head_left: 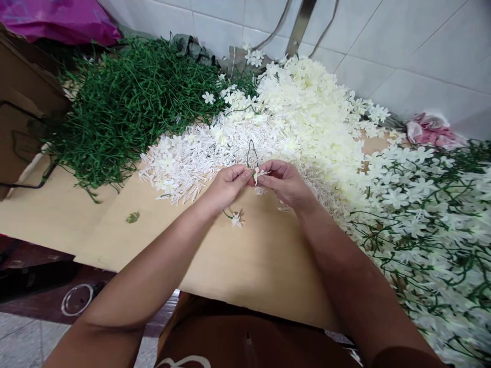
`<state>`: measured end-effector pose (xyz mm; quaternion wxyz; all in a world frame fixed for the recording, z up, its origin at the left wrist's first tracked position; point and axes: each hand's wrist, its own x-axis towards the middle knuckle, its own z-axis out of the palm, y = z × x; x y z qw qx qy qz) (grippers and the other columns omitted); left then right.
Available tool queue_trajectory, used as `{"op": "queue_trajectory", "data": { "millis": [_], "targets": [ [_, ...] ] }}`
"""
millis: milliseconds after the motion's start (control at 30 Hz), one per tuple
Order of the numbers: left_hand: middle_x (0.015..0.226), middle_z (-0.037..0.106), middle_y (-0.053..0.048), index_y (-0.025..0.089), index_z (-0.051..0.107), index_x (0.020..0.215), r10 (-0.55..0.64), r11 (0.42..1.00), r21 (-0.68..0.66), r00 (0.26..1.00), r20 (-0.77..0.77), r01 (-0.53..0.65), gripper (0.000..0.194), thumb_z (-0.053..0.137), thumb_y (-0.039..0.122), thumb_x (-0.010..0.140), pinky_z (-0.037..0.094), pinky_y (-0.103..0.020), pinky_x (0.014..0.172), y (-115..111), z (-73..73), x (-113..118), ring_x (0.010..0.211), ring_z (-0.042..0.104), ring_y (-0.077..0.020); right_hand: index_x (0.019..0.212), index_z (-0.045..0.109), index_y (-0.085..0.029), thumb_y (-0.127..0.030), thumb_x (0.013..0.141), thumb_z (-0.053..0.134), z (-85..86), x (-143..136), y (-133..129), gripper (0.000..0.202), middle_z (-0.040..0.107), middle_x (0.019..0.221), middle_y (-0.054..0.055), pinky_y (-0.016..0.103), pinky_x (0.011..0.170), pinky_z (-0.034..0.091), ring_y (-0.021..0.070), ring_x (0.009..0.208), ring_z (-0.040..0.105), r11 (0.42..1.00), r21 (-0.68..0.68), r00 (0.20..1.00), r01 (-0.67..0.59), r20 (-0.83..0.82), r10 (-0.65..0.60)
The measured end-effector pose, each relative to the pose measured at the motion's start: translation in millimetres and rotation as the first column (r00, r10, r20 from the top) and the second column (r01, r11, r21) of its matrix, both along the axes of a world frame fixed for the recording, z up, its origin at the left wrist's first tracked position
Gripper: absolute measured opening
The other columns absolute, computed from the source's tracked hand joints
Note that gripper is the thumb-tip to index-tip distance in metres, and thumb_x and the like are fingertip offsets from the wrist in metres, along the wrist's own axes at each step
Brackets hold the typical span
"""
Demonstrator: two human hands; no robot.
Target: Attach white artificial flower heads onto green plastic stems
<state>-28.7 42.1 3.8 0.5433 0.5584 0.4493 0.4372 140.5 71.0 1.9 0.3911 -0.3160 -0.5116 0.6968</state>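
Note:
My left hand (235,183) and my right hand (284,180) meet over the cardboard-covered table, fingertips almost touching. The left one pinches a thin green artificial flower stem (251,148), whose bent end sticks up behind the fingers. Thumb and forefinger of the right are closed on a small white artificial flower (258,176) at that stem. Just below, a second white flower (236,220) on a green stem dangles or lies by my left wrist. Behind both hands spreads a heap of white stamen pieces (207,153).
Green plastic stems (141,102) are heaped at the back left, beside a cardboard box (23,102). Loose cream petals (310,107) are piled at the back centre. Stemmed white flowers (422,230) cover the right side. A tiled wall (422,41) stands behind.

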Motion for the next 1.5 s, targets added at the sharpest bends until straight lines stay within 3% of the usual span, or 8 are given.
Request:
{"op": "queue_trajectory", "data": {
  "millis": [133, 400, 767, 1000, 1200, 1500],
  "targets": [
    [0.057, 0.044, 0.003, 0.017, 0.054, 0.063, -0.030, 0.998, 0.057, 0.998, -0.055, 0.033, 0.037, 0.056, 0.050, 0.079, 0.028, -0.025, 0.056, 1, -1.1, -1, 0.055, 0.035, -0.0093, 0.068, 0.066, -0.018, -0.034, 0.058, 0.088, -2.1, -4, 0, 0.029, 0.067, 0.060, -0.003, 0.025, 0.068, 0.054, 0.0098, 0.061, 0.065, 1.000, -0.006, 1.000, 0.004, -0.028, -0.004],
    [0.055, 0.044, 0.004, 0.018, 0.050, 0.058, -0.035, 0.998, 0.044, 0.992, -0.119, 0.041, 0.026, 0.055, 0.030, 0.081, 0.035, -0.025, 0.061, 0, 2.2, -1, 0.057, 0.038, -0.0096, 0.061, 0.061, -0.017, -0.034, 0.049, 0.090, -8.9, -7, 1, 0.035, 0.068, 0.064, -0.002, 0.021, 0.056, 0.046, 0.0085, 0.059, 0.061, 0.997, -0.043, 0.997, 0.069, 0.029, -0.068],
    [0.055, 0.047, 0.003, 0.017, 0.051, 0.058, -0.078, 0.996, 0.033, 0.996, -0.033, 0.079, 0.030, 0.057, 0.035, 0.082, 0.036, -0.025, 0.062, 3, -5.4, -6, 0.059, 0.043, -0.0108, 0.061, 0.058, -0.017, -0.037, 0.051, 0.089, -15.1, -10, -2, 0.038, 0.065, 0.061, -0.003, 0.021, 0.053, 0.042, 0.0071, 0.054, 0.056, 0.997, -0.027, 0.997, 0.071, 0.036, -0.070],
    [0.052, 0.043, 0.004, 0.017, 0.050, 0.057, -0.074, 0.996, 0.046, 0.989, -0.128, 0.081, 0.034, 0.057, 0.041, 0.081, 0.030, -0.024, 0.056, 1, -5.3, -5, 0.055, 0.037, -0.0103, 0.058, 0.056, -0.017, -0.035, 0.047, 0.089, -21.6, -12, -1, 0.039, 0.062, 0.056, -0.006, 0.019, 0.051, 0.040, 0.0045, 0.049, 0.052, 0.989, -0.064, 0.990, 0.132, 0.048, -0.129],
    [0.056, 0.045, 0.003, 0.018, 0.049, 0.059, -0.059, 0.998, 0.013, 0.989, -0.133, 0.062, 0.036, 0.058, 0.048, 0.077, 0.027, -0.024, 0.054, 3, -9.3, -6, 0.055, 0.035, -0.0098, 0.060, 0.058, -0.017, -0.034, 0.047, 0.089, -16.4, -10, -1, 0.038, 0.065, 0.057, -0.004, 0.019, 0.049, 0.043, 0.0054, 0.050, 0.055, 0.991, -0.096, 0.994, 0.091, 0.077, -0.084],
    [0.051, 0.037, 0.006, 0.018, 0.047, 0.057, -0.051, 0.999, -0.001, 0.990, -0.134, 0.051, 0.025, 0.055, 0.032, 0.075, 0.029, -0.023, 0.056, 4, -10.8, -4, 0.054, 0.034, -0.0094, 0.058, 0.056, -0.017, -0.033, 0.047, 0.088, -19.9, -12, -1, 0.037, 0.062, 0.055, -0.005, 0.019, 0.048, 0.042, 0.0050, 0.049, 0.052, 0.992, -0.060, 0.989, 0.111, 0.107, -0.104]
  ]
}}
